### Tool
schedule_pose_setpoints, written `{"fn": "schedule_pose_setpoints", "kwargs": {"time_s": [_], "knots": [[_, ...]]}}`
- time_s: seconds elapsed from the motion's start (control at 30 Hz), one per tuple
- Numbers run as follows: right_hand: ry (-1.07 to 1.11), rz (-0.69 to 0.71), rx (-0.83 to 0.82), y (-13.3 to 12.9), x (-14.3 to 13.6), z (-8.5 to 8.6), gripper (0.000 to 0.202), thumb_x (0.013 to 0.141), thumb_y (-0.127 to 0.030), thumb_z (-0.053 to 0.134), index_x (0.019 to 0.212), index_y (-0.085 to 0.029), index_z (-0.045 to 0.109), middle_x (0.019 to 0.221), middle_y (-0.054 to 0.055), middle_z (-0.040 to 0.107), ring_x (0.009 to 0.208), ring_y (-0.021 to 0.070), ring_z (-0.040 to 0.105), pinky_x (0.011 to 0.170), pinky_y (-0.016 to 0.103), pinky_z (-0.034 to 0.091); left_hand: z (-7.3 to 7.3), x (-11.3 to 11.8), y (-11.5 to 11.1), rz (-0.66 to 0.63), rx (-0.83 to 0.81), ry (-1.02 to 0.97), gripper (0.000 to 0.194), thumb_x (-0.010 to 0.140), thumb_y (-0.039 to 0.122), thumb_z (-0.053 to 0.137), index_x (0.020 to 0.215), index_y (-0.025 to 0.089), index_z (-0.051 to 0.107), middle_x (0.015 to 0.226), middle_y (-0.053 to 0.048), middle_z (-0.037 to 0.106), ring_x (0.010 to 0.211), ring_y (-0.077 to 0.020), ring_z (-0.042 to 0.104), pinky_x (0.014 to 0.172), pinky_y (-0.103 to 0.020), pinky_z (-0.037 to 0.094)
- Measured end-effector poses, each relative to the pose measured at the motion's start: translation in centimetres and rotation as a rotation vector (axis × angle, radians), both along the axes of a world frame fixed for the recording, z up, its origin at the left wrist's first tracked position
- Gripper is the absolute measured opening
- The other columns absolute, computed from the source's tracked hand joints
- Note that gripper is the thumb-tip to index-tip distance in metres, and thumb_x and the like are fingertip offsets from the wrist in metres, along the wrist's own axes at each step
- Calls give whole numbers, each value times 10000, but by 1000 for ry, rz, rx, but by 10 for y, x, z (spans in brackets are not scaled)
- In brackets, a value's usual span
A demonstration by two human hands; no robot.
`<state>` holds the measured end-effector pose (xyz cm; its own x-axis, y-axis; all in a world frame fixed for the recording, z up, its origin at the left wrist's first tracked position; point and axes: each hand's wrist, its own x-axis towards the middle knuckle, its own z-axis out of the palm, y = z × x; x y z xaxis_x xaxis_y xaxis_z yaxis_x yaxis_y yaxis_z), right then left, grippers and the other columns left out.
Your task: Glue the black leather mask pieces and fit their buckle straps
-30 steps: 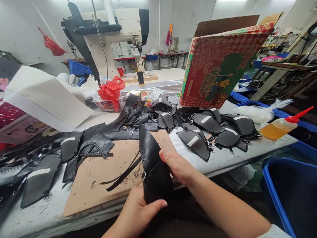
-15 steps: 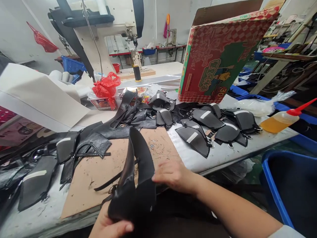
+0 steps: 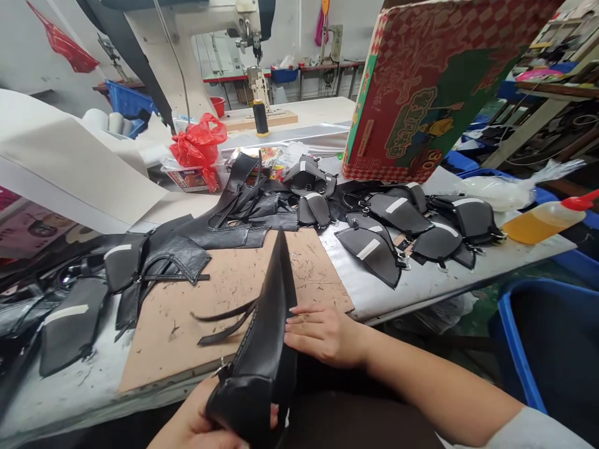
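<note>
A black leather piece (image 3: pixel 264 337) with a stitched edge, thin straps and a small metal ring stands up in front of me, over the near edge of a tan board (image 3: pixel 163 337). Its lower end is gripped in my left hand (image 3: pixel 194 415), with some fingers hidden behind the leather. On the other side, my right hand (image 3: pixel 322 333) has its fingers closed at the piece's right edge; the thumb is not visible. Two loose straps (image 3: pixel 224 324) hang out to the left over the board.
Black leather parts with white strips (image 3: pixel 397 215) lie right of the board, with more (image 3: pixel 68 327) on the left. Behind stand a sewing machine (image 3: pixel 187 56), a black thread spool (image 3: pixel 260 118) and a red-green carton (image 3: pixel 421 106). A yellow-liquid bottle (image 3: pixel 538 221) is near a blue bin (image 3: pixel 512 349).
The leather piece has turned and its two sides have come together, so the open loop between them is gone. Its straps have swung up and outward. Both hands stay on it.
</note>
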<state>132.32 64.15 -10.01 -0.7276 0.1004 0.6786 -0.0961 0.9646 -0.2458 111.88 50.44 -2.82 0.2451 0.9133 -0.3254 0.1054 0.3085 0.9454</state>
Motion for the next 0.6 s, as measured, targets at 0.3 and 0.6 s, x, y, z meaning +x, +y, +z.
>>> {"fn": "schedule_pose_setpoints", "kwargs": {"time_s": [0.3,0.6], "knots": [[-89,-166,-754,-17,-2,71,329,845,-497,501,800,-172,523,667,2,543,588,126,498,540,231,401,-6,47,27,599,77,-12,288,560,344,803,787,180,738,774,-58,732,742,-251,666,697,-293,546],[4,-528,-861,-8,-12,78,369,850,-455,489,605,-197,393,522,-56,355,507,99,369,502,227,257,-14,77,52,656,44,-102,390,537,364,827,813,115,709,784,-95,720,807,-298,667,712,-354,563]]}}
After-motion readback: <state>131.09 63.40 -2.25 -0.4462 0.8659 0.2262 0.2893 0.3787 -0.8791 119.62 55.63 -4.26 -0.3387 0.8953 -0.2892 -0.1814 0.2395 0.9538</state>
